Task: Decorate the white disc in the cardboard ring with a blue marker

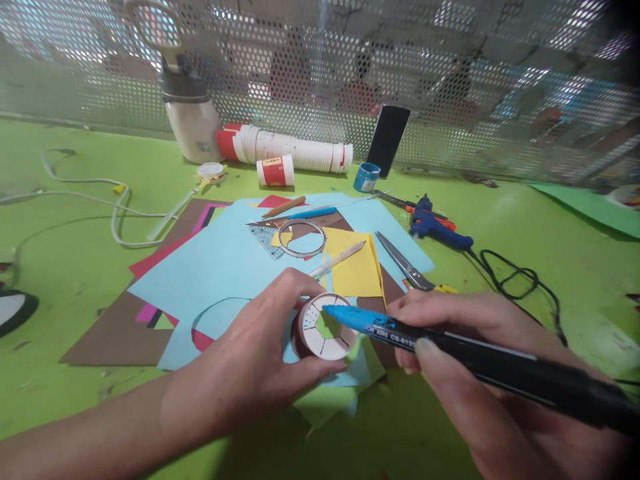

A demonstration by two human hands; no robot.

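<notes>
Black marker (pixel 465 353) pinched in the right hand (pixel 493 420), blue tip (pixel 350 317) over the sectioned disc (pixel 327 327) that the left hand (pixel 255 333) clasps above coloured papers (pixel 200 273), dotting seems under way, and the next touch likely calls for light pressure!

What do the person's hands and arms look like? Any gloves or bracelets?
The left hand and right hand are gloveless, with no rings visible. The left forearm shows no sleeve, watch or bracelet. The right forearm can't be made out.
</notes>
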